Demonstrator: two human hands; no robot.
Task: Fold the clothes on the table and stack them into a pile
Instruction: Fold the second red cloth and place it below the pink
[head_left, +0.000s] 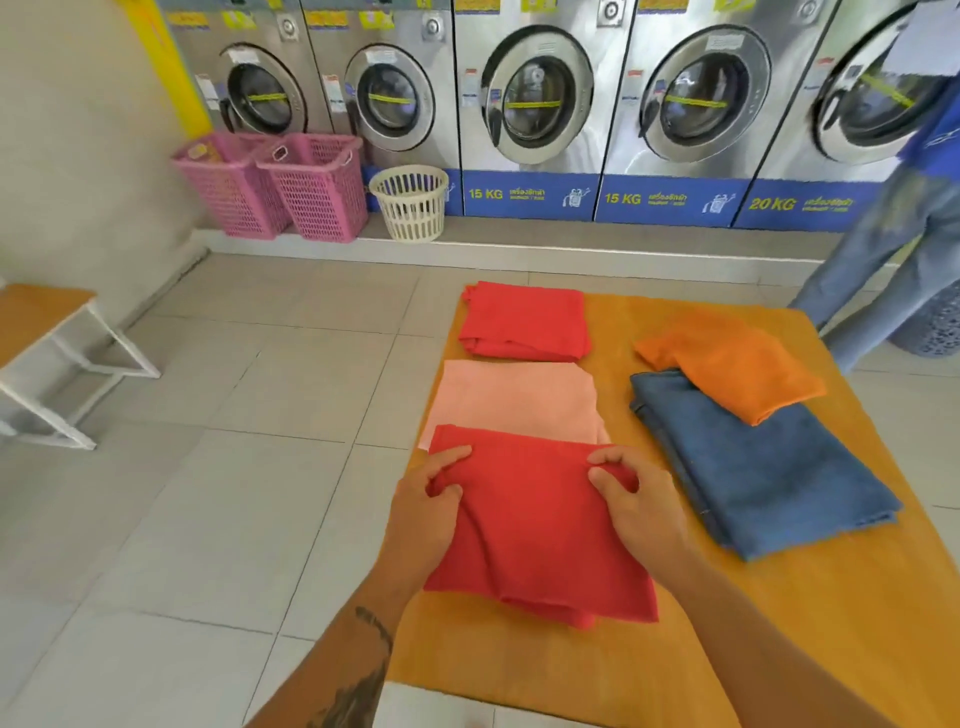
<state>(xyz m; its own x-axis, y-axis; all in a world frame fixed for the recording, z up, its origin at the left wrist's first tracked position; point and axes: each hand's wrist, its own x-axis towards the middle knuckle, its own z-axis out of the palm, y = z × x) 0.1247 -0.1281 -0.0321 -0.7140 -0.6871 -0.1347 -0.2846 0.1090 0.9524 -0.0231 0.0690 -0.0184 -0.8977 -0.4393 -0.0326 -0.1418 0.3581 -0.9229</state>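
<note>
A red cloth (540, 540) lies folded at the near left of the yellow-topped table (831, 623). My left hand (423, 512) pinches its far left edge and my right hand (636, 501) pinches its far right edge. Its far edge overlaps a pale pink folded cloth (514, 397). Beyond that lies another folded red cloth (524, 322). On the right, an orange folded cloth (737, 371) rests partly on a folded blue cloth (769, 467).
Two pink laundry baskets (270, 184) and a cream round basket (410, 202) stand by a row of washing machines (535, 104). A person in jeans (883, 270) stands at the table's far right corner. A wooden bench (41, 332) is at the left.
</note>
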